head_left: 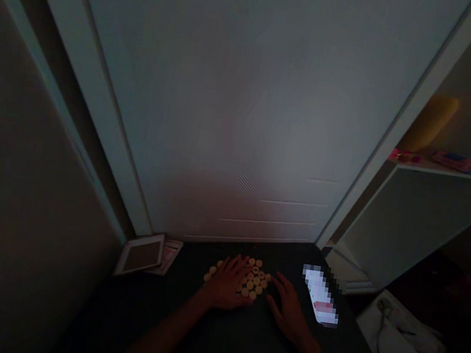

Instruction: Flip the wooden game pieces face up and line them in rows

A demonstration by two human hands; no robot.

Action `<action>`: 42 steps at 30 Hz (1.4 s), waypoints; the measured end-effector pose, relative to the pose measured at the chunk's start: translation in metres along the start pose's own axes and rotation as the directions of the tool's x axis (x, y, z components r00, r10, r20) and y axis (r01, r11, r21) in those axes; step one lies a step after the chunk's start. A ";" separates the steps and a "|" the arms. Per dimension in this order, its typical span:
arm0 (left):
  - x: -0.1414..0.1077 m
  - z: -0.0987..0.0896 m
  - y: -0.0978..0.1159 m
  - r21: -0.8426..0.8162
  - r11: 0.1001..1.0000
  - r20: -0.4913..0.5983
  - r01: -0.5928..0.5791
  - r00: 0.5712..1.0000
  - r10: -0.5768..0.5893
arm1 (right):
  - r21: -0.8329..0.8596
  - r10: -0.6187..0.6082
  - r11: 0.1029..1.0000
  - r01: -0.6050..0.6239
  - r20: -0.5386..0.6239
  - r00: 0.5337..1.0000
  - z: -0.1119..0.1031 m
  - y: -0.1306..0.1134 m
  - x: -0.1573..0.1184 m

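Several small round pale discs (pixel 250 285) lie close together on a dark tabletop (pixel 238 346). Spread flat over the left part of this group is my left hand (pixel 227 283), its fingers apart and hiding some of the discs. My right hand (pixel 287 306) rests just right of the discs, thumb and fingers apart, with the fingertips near the outermost disc (pixel 267 277). Neither hand grips anything that I can see. The light is dim, so the markings on the discs are hard to make out.
A lit phone (pixel 320 296), blurred over, lies right of my right hand. Two framed flat items (pixel 141 254) overlap at the table's back left. A white panel (pixel 244 113) rises behind the table. At right are a shelf (pixel 438 169) and a white box with a cable (pixel 402 346).
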State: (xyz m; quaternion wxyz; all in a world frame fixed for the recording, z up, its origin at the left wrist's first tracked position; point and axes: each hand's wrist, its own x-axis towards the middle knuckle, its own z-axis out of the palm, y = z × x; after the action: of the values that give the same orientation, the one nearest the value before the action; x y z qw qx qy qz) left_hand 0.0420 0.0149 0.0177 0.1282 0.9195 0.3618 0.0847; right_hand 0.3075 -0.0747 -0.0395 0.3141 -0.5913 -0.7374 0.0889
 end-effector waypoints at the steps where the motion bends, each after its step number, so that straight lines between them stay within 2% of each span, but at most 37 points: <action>1: 0.000 0.003 0.001 0.004 1.000 0.014 -0.015 1.000 0.015 | -0.001 -0.008 1.000 0.008 0.009 1.000 -0.002 0.000 -0.003; 3: -0.002 0.008 0.002 0.018 0.999 0.018 -0.033 0.999 0.033 | -0.002 -0.031 1.000 0.031 0.025 0.999 -0.004 0.000 -0.008; 9: -0.016 0.018 -0.002 0.060 0.998 -0.078 -0.016 0.997 0.021 | 0.009 -0.088 0.996 0.088 -0.005 0.996 0.001 -0.003 -0.005; 15: -0.018 0.008 -0.011 0.076 0.997 -0.127 -0.010 0.992 0.020 | -0.033 -0.134 0.990 0.135 0.027 0.991 0.008 -0.011 0.015; 21: -0.027 -0.001 -0.029 0.037 0.997 -0.094 0.069 0.993 -0.066 | -0.018 -0.178 0.983 0.183 0.142 0.974 0.011 -0.009 0.045; 27: -0.033 0.002 -0.036 0.032 0.998 -0.095 0.061 0.994 -0.057 | -0.015 -0.206 0.976 0.215 0.230 0.951 0.019 -0.013 0.071; 33: -0.029 0.000 -0.046 0.042 0.993 -0.107 0.109 0.989 -0.104 | -0.027 -0.227 0.971 0.239 0.223 0.948 0.028 -0.019 0.085; 42: -0.031 -0.004 -0.065 0.034 0.995 -0.096 0.092 0.991 -0.089 | -0.011 -0.255 0.964 0.265 0.239 0.937 0.043 -0.034 0.106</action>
State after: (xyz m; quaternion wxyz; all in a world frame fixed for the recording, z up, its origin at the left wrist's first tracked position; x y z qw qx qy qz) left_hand -0.0232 0.0403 0.0006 0.0971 0.8994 0.4104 0.1155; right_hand 0.2443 0.0244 -0.0188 0.2206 -0.4808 -0.8427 0.1001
